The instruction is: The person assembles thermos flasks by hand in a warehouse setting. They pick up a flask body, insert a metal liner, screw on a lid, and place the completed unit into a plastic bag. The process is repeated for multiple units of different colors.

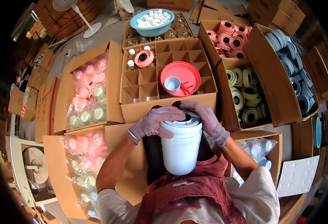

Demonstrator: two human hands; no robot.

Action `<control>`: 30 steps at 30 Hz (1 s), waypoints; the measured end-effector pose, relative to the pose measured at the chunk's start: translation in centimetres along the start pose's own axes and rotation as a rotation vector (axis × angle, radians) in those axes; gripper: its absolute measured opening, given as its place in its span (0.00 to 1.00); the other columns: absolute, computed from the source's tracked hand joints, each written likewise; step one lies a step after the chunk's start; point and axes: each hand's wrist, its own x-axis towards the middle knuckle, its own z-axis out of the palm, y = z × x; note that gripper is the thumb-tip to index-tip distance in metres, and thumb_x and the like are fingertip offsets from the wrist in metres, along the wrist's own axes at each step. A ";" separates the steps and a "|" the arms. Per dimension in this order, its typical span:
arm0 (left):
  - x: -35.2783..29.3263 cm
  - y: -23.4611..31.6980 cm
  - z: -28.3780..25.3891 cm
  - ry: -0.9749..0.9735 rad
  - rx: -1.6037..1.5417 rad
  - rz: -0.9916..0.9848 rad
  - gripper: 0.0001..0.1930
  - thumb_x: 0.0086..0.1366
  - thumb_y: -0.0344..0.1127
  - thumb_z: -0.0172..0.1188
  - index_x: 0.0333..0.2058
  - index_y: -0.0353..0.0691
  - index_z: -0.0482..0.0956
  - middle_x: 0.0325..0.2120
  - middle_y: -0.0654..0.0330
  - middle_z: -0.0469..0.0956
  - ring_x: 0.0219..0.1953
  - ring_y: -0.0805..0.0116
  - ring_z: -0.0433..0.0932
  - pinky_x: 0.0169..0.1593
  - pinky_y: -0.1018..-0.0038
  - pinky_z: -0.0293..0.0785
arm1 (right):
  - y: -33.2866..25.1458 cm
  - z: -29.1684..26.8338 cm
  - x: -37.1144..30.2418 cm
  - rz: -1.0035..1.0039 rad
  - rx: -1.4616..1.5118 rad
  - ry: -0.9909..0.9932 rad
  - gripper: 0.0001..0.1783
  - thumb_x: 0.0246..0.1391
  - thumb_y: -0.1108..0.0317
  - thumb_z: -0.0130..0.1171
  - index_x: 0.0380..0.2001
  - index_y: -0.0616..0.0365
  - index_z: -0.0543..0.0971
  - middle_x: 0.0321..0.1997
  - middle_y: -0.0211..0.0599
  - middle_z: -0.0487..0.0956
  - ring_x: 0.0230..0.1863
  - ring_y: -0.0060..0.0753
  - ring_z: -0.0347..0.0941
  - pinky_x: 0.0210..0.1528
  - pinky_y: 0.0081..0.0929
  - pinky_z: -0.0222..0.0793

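Maroon apron (201, 186), six o'clock. Light-blue canister (182, 153), five o'clock from centre; its lid (195, 120) is clasped in a two-handed grip: gloved left hand (154, 121) at nine, gloved right hand (210, 121) at three. Tilting or slipping could be caused by uneven downward pressure.

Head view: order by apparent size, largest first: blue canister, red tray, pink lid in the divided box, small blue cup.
1. Blue canister
2. Red tray
3. Pink lid, small blue cup: too alike to rank
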 end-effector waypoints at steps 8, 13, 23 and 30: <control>-2.3 5.9 4.3 0.206 0.410 -0.166 0.22 0.59 0.41 0.64 0.49 0.36 0.75 0.50 0.50 0.74 0.54 0.47 0.72 0.57 0.59 0.68 | 3.6 2.0 1.4 0.034 0.438 -0.306 0.20 0.64 0.66 0.42 0.46 0.71 0.77 0.47 0.44 0.80 0.50 0.31 0.74 0.58 0.27 0.65; -2.6 3.0 4.8 0.454 -0.058 -0.259 0.21 0.66 0.35 0.53 0.56 0.35 0.70 0.57 0.50 0.70 0.59 0.56 0.68 0.63 0.65 0.62 | 0.8 0.9 -1.0 -0.181 -0.079 -0.188 0.25 0.60 0.59 0.47 0.54 0.66 0.72 0.53 0.47 0.76 0.54 0.41 0.72 0.61 0.33 0.63; -8.4 -0.4 14.0 0.258 -1.271 -0.985 0.16 0.70 0.34 0.52 0.50 0.28 0.75 0.43 0.59 0.80 0.46 0.68 0.78 0.55 0.72 0.72 | -3.9 -4.9 -13.6 0.232 -0.632 0.057 0.18 0.57 0.61 0.54 0.48 0.56 0.79 0.40 0.50 0.73 0.41 0.53 0.74 0.45 0.39 0.70; -3.3 7.2 13.3 0.458 0.195 -0.170 0.13 0.53 0.29 0.59 0.39 0.35 0.81 0.41 0.52 0.81 0.46 0.59 0.80 0.55 0.68 0.73 | 4.7 -4.5 -14.8 0.420 0.533 0.309 0.22 0.65 0.50 0.46 0.48 0.56 0.76 0.35 0.37 0.79 0.39 0.35 0.75 0.45 0.31 0.73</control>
